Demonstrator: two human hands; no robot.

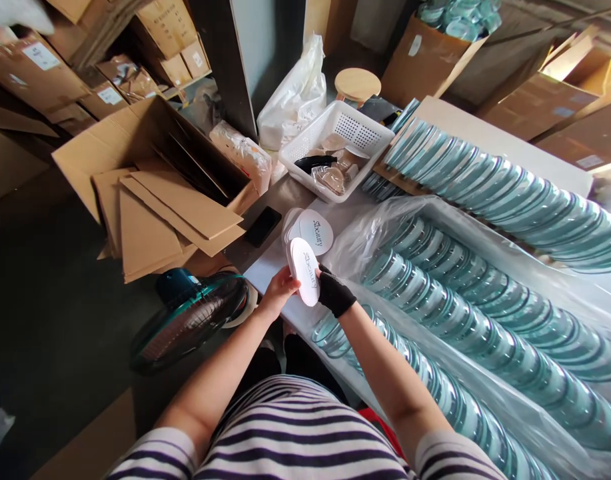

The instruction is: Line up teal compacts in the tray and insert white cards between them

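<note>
Between my two hands is a small stack of white round cards (305, 272) with dark script lettering, tilted up toward me. The bare fingers of my left hand (279, 293) pinch its left edge. My right hand (334, 291), in a black fingerless glove, grips the right edge. Just beyond, more of the same round cards (316, 232) lie in a loose pile on the table (265, 257). To the right of my gloved hand, long rows of clear bluish glass pieces (410, 280) stand on edge, partly under plastic film.
A white perforated basket (305, 160) holding small wrapped items stands behind the card pile. A black phone (263, 225) lies at the table's left edge. An open carton (105, 140) with cardboard sheets and a fan (195, 320) are on the left. A round stool (358, 84) stands farther back.
</note>
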